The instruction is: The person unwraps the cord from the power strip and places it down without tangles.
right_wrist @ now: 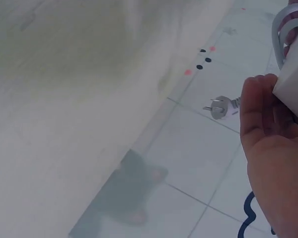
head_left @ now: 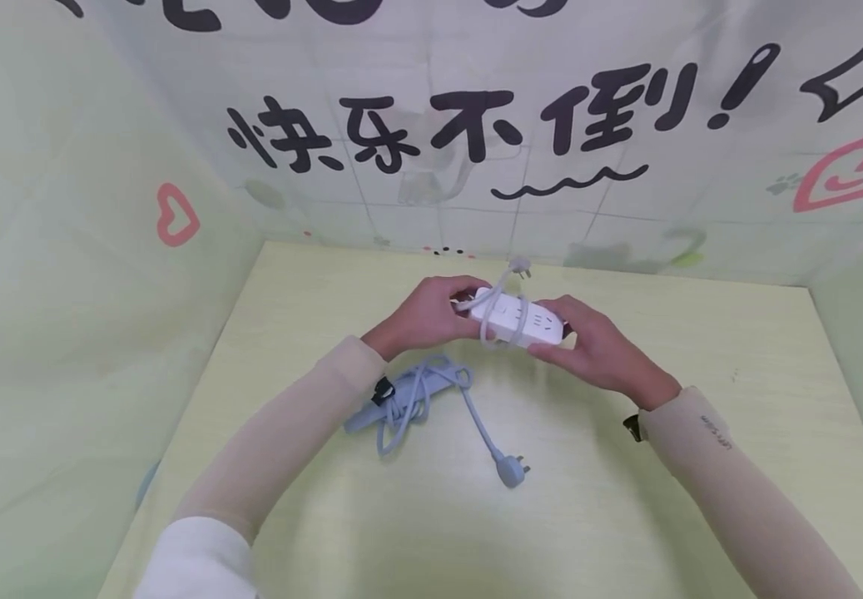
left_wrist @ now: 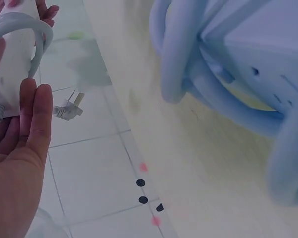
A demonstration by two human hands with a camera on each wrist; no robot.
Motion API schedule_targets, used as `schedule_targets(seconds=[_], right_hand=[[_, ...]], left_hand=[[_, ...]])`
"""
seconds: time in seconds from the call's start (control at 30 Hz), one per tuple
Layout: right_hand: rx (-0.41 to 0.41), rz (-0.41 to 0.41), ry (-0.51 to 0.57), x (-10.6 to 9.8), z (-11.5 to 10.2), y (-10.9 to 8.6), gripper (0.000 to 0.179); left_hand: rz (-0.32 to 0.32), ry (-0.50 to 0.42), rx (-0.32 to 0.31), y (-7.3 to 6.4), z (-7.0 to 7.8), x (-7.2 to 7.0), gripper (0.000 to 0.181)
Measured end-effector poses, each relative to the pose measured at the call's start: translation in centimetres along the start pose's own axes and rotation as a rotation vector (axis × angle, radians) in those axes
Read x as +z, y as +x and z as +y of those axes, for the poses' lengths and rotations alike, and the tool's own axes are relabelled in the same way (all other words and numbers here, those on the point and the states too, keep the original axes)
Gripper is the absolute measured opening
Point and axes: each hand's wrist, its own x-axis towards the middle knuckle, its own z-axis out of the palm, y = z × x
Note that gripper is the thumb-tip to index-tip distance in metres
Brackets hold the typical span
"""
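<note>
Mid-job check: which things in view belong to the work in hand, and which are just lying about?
In the job:
white strip, held by left hand and right hand
white cord, looped round it
white plug

Apparently just lying about:
blue strip, on the table, in neither hand
blue cord
blue plug

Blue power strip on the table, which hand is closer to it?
Left. The left hand, holding the left end of the white power strip, is just past the blue power strip; the right hand, at the other end, is farther off to the right.
</note>
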Motion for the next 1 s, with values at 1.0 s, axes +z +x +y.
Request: schedule_targets(seconds=[1.0], right_hand=[[-0.138,0.095,-0.1,-1.2,-2.5,2.6,0.009]], left_hand=[[-0.056,0.063,0.121,-1.8,0.8,0.1,0.05]])
